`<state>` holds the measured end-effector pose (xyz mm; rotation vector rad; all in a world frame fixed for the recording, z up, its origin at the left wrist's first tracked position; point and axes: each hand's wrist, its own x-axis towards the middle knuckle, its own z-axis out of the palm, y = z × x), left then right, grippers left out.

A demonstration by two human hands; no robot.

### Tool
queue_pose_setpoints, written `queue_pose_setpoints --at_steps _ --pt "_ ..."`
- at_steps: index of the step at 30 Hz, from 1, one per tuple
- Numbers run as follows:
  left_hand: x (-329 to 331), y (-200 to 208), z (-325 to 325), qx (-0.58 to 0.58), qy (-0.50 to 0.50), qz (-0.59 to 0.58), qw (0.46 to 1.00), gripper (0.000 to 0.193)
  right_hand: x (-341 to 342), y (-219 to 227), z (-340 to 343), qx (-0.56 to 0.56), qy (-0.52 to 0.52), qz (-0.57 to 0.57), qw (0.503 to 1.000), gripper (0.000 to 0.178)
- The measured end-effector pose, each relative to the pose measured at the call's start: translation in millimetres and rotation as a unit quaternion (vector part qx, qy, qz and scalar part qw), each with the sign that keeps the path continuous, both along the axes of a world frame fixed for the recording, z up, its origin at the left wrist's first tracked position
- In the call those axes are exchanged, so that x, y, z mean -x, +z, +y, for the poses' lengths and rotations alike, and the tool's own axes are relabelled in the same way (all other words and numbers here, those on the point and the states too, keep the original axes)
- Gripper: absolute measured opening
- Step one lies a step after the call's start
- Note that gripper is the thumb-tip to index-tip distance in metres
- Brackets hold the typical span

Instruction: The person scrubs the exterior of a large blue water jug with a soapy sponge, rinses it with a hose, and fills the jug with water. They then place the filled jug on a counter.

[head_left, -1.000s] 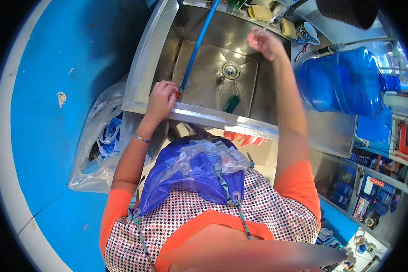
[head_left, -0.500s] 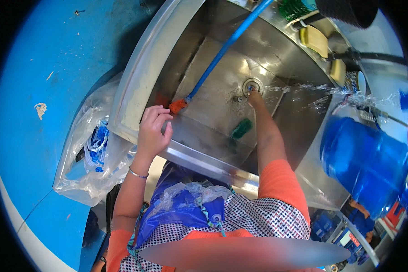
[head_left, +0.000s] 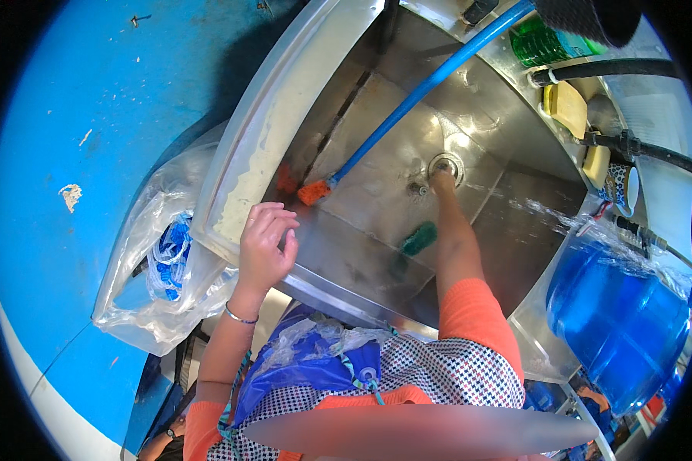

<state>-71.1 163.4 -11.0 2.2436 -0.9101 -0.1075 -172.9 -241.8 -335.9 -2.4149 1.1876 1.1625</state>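
My right hand (head_left: pixel 443 181) reaches down to the round drain (head_left: pixel 457 164) in the floor of a steel sink (head_left: pixel 361 261); its fingers are hidden there. Over the sink's near-left rim hovers my left hand (head_left: pixel 267 244), holding nothing, its fingers loosely bent and the thumb apart. Just beyond it, an orange-headed brush (head_left: pixel 314 192) with a long blue handle (head_left: pixel 423 91) leans across the sink. A dark green scrubber (head_left: pixel 419 239) lies on the sink floor, left of my right forearm.
Water splashes beside a large blue water jug (head_left: pixel 619 323) at the right. Along the back ledge are a green bottle (head_left: pixel 542 42), yellow sponges (head_left: pixel 569 109), a patterned cup (head_left: pixel 621 189) and black hoses (head_left: pixel 623 69). Left, a clear plastic bag (head_left: pixel 123 300) rests against a blue surface (head_left: pixel 61 138).
The view has shifted slightly, so the sink sits lower and further right. The water jet that reached toward the drain is now shorter and nearer the jug. Both hands keep about the same places.
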Motion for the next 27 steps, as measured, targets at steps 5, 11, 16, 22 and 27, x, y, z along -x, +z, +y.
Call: queue_pose_setpoints --at_steps 5,11,16,22,27 --pt "-1.5 -2.0 1.5 0.009 -0.012 -0.015 1.000 0.010 17.6 -45.3 -5.7 0.026 -0.004 -0.070 0.997 0.050" --pt "-2.0 -1.2 4.1 0.030 -0.021 -0.017 0.999 0.009 45.2 -32.0 -19.0 0.052 -0.294 -0.435 0.850 0.033" --pt "-1.2 -4.5 5.0 0.076 -0.036 -0.030 0.996 0.006 20.4 110.5 -24.0 -0.026 -0.337 -0.635 0.695 0.025" --pt "1.4 -9.1 12.6 0.105 -0.074 -0.002 0.992 0.005 -23.8 230.9 35.3 -0.006 -0.240 -0.628 0.741 0.030" --pt "1.3 -9.9 23.5 0.052 -0.142 -0.035 0.988 0.006 -1.5 203.1 50.9 0.057 -0.131 -0.526 0.839 0.013"
